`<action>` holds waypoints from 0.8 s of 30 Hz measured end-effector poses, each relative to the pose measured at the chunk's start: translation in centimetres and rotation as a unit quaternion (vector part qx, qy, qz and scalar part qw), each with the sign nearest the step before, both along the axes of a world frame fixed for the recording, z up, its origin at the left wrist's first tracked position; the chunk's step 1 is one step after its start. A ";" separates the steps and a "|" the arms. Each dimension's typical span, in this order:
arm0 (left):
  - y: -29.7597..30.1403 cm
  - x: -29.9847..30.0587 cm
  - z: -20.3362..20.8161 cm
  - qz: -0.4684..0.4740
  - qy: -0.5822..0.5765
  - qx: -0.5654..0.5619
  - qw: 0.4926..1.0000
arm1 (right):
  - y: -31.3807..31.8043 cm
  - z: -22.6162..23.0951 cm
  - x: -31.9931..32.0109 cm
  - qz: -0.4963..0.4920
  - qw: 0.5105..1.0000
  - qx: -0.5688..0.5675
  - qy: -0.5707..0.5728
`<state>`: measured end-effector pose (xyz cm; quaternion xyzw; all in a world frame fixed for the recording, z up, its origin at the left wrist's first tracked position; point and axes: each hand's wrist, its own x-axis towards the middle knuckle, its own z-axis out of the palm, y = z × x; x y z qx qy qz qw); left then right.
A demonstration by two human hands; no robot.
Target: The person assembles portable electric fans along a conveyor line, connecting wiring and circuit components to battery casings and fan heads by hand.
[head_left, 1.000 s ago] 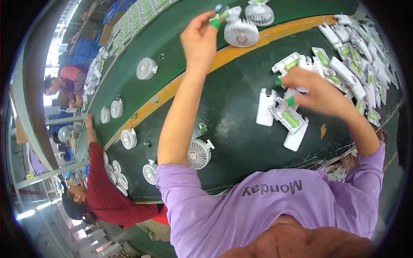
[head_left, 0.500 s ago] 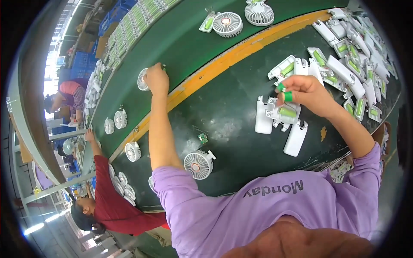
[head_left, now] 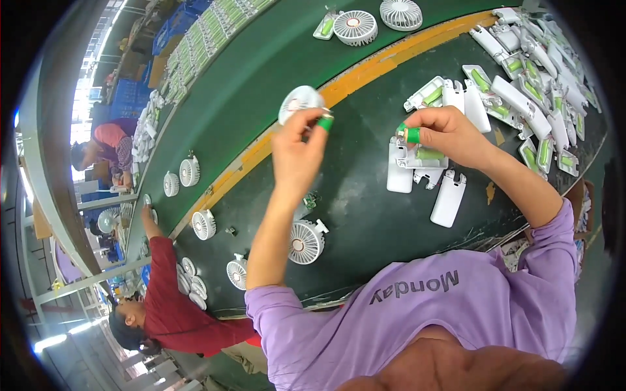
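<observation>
My left hand (head_left: 298, 153), green tape on a fingertip, is closed on the edge of a round white fan head (head_left: 300, 104), slightly blurred, above the orange-edged rim of the belt. My right hand (head_left: 450, 133), also with green-taped fingers, is pinched over a white handle shell (head_left: 427, 156) with a green battery in it; whatever lies between the fingertips is too small to make out. Beside that shell lie plain white handle covers (head_left: 448, 201). A white fan head (head_left: 305, 241) and a small green circuit board (head_left: 311, 200) rest near my left forearm.
A heap of white handle shells (head_left: 544, 98) with green batteries covers the table's right end. More fan heads stand on the green belt (head_left: 248, 78) and on the table's left. A co-worker in a dark red top (head_left: 179, 293) reaches toward the belt from the left.
My left hand has come back to the right from the belt, bringing the fan head with it. My right hand has shifted slightly left, still pinched.
</observation>
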<state>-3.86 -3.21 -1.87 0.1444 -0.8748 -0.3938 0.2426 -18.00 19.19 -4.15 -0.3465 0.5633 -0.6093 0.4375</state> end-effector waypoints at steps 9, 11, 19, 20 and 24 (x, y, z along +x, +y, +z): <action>6.3 0.1 0.3 -0.159 0.008 0.214 0.964 | 0.8 2.8 1.4 -0.023 0.995 0.013 0.096; 6.5 0.2 0.3 -0.175 -0.002 0.209 0.962 | 1.0 3.0 1.3 -0.025 0.993 -0.003 0.115; 7.5 0.7 1.3 -0.197 -0.016 0.312 0.929 | 1.5 3.5 0.4 0.011 0.977 0.017 0.213; 7.4 0.7 1.2 -0.198 -0.017 0.312 0.929 | 1.4 3.6 0.3 0.010 0.977 0.018 0.212; 7.5 1.0 1.1 -0.206 -0.004 0.216 0.954 | 1.2 3.5 0.2 0.021 0.969 -0.004 0.245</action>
